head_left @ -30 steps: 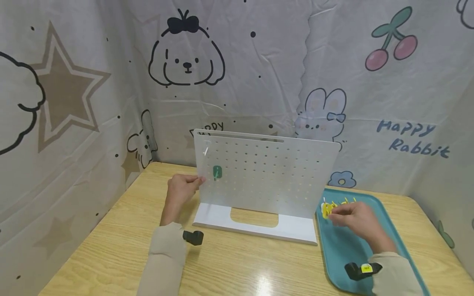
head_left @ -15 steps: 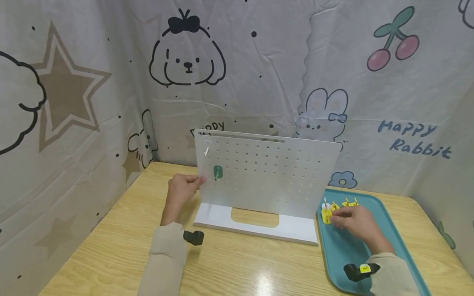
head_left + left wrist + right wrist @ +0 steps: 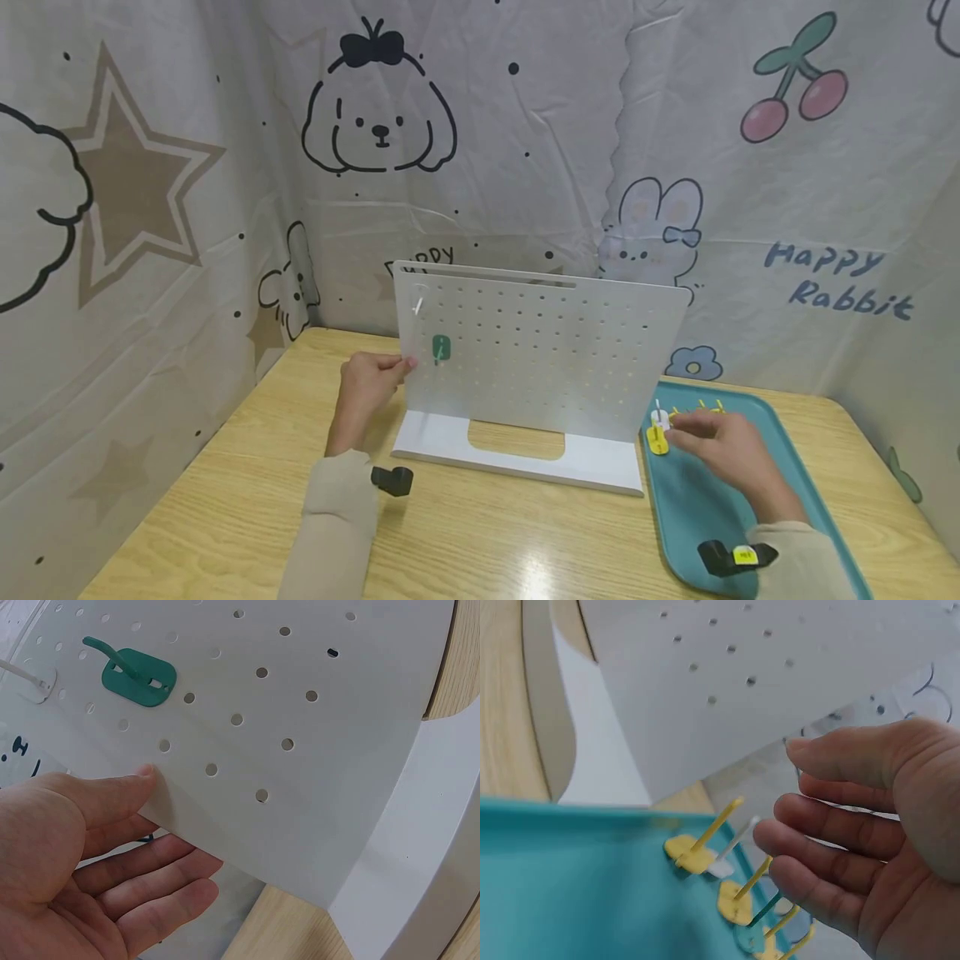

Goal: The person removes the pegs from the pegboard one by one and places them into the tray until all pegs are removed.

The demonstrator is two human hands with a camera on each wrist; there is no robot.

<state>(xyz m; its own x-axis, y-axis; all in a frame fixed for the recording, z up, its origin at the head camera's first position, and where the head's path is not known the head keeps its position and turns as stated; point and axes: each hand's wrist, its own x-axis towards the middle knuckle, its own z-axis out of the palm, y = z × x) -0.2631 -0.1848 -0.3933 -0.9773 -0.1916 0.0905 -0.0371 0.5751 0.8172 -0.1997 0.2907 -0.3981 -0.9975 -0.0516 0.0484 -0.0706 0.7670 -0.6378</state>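
Note:
My left hand [image 3: 366, 383] grips the left edge of a white pegboard [image 3: 525, 367], thumb on its front face and fingers behind. On that board, near the hand, sit a green hook [image 3: 154, 694] and a white hook [image 3: 45, 686]. Over the teal tray [image 3: 690, 517], my right hand [image 3: 723, 450] has its thumb and fingers apart, with nothing between them. Just beyond its fingertips lies a yellow hook [image 3: 690, 855] on the tray, prong up, beside a white hook [image 3: 721, 868]. More yellow hooks and another green hook [image 3: 746, 936] line the tray's far end, partly behind the hand.
The pegboard stands upright on a white base [image 3: 435, 437] with a cut-out in its middle. The tray lies to its right on the wooden table [image 3: 465, 533]. A printed curtain [image 3: 495, 167] hangs behind and at both sides.
The yellow hook at my right fingertips has shifted slightly toward me and now lies in front of the white one. My right fingers have come off it. The left hand stays put.

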